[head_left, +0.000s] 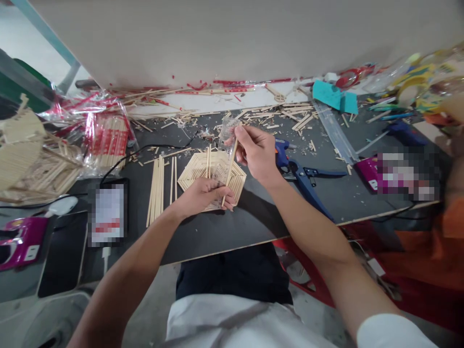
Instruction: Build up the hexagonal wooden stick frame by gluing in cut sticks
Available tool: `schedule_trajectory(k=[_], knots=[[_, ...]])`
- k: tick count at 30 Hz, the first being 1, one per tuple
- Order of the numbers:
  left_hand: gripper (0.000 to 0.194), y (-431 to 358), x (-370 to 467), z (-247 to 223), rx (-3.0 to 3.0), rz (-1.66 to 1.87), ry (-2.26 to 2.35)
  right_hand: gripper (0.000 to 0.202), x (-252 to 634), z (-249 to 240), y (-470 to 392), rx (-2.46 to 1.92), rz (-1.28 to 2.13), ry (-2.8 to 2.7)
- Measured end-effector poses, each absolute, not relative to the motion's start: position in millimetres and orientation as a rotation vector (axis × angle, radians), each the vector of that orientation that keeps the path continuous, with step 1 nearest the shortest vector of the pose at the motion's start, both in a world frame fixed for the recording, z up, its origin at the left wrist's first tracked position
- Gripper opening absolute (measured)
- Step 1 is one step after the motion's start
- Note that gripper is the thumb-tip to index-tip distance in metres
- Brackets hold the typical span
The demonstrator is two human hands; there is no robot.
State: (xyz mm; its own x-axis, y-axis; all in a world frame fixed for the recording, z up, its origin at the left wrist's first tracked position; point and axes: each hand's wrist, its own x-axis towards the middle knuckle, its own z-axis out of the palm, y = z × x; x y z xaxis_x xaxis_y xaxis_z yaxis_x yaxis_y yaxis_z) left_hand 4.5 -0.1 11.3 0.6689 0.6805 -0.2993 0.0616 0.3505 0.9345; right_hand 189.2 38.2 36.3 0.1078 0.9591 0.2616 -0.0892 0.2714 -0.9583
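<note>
Both hands are closed on a thin wooden stick (231, 166), held at a slant along a clear plastic ruler (226, 128). My left hand (203, 195) grips their lower ends, its fingers wrapped partly out of sight. At the upper end, my right hand (259, 150) pinches the stick against the ruler between thumb and fingers. Below them on the table lies a hexagonal piece built of nested wooden sticks (188, 175), partly covered by my left hand. Two short sticks (208, 162) stand out over it. Left of it lie a bundle of sticks (155, 191) and a separate pair (173, 180).
Right of my hands lie a blue glue gun (281, 153) and blue-handled cutters (308, 181). Stick offcuts (300, 118) litter the table's back. To the left are red-wrapped chopsticks (107, 140), a phone (108, 212) with a cable, a dark phone (63, 256) and finished stick pieces (21, 145).
</note>
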Motion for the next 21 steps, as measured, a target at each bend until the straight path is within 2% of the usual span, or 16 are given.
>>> schedule_trajectory(k=[6,12,17,21], knots=[[0.027,2.1,4.0,15.6,1.072,0.527,0.837,0.049,181.3,47.7,58.2,-0.983,1.077,-1.29],[0.033,6.3,1.4,14.4,0.956,0.63,0.796,0.041,168.1,57.9,87.9,-0.988,1.184,-1.357],[0.036,10.1,-4.6,13.2,0.943,0.706,0.805,0.036,156.1,51.5,108.0,-0.974,1.241,-1.366],[0.031,9.2,-3.7,14.8,0.908,0.707,0.857,0.03,153.8,41.5,115.6,-1.0,1.296,-1.362]])
